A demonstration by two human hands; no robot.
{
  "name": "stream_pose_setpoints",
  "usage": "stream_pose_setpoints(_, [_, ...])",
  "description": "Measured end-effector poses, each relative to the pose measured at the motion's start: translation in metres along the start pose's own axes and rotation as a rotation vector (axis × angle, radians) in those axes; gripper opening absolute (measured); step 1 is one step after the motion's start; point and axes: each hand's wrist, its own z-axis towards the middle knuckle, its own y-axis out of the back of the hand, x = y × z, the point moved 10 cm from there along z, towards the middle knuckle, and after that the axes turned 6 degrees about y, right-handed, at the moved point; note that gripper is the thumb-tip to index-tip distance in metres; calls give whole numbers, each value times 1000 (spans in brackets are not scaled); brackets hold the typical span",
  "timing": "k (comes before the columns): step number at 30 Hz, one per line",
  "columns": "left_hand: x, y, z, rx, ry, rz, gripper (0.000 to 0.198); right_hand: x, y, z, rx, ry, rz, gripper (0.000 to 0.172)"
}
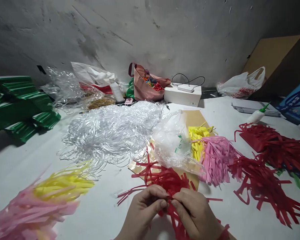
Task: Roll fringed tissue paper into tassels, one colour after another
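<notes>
My left hand (145, 206) and my right hand (195, 213) meet at the bottom centre, both pinched on a red fringed paper tassel (168, 181) whose strips fan out above and below the fingers. Behind the tassel lies a clear plastic bag (173, 141) on a brown card (195, 118). Yellow fringe (198, 135) and pink fringe (216, 156) lie just right of the bag.
A big heap of white shredded strips (110, 133) fills the middle. Pink and yellow tassels (47, 196) lie at the lower left, folded green paper (20, 103) at the far left, red fringe (272, 150) at the right. Glue bottles (257, 115), a white box (182, 95) and bags line the wall.
</notes>
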Motion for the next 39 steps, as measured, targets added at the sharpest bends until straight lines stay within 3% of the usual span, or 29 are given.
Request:
stream_pose_setpoints(9, [5, 4, -1, -21, -30, 1, 14, -2, -8, -1, 67, -15, 39, 31])
stream_pose_setpoints(19, [-14, -6, -7, 22, -179, 154, 2, -3, -5, 2, 101, -33, 10, 29])
stream_pose_setpoints(29, [-30, -11, -18, 40, -374, 386, 7, -7, -11, -1, 178, -46, 60, 28])
stream_pose_setpoints(39, [-32, -15, -26, 60, -467, 475, 16, -2, -18, -6, 244, 25, 1, 31])
